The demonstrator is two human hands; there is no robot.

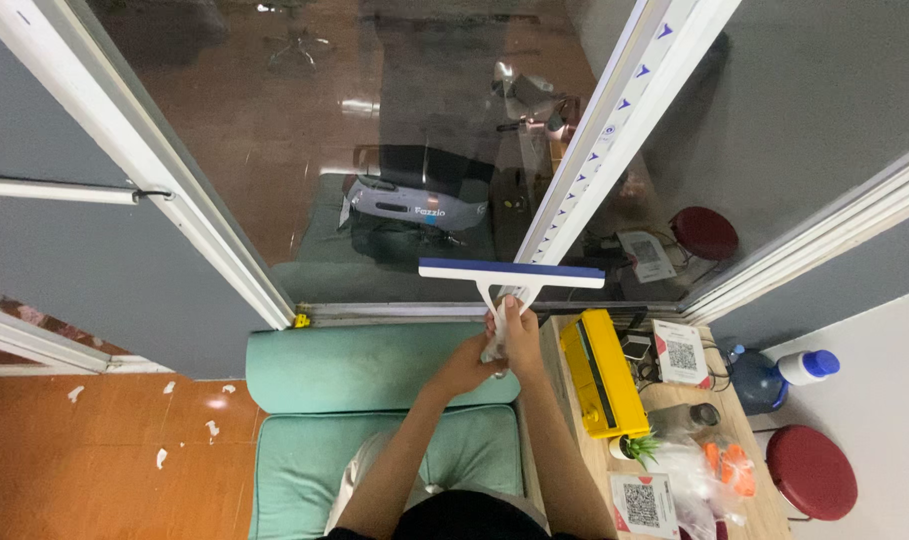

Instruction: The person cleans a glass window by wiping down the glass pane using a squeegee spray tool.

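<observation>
One squeegee is pressed against the lower part of the glass pane, its head lying level just above the bottom window frame. The head is a long, straight bar, white along the body with a dark blue strip on its upper edge, and a white forked neck runs down from its middle into a short handle. The right hand is wrapped around that handle, fingers clamped tight on it. The left hand sits just beside and below it, fingers curled together on the lower end of the handle, where a bit of white cloth or paper shows between the two hands.

Below the squeegee lies a teal sofa with a soft, matte cover in two padded sections. To the right of the squeegee stands a wooden table carrying one glossy yellow box. Right of the table are one round red stool and one blue water bottle.
</observation>
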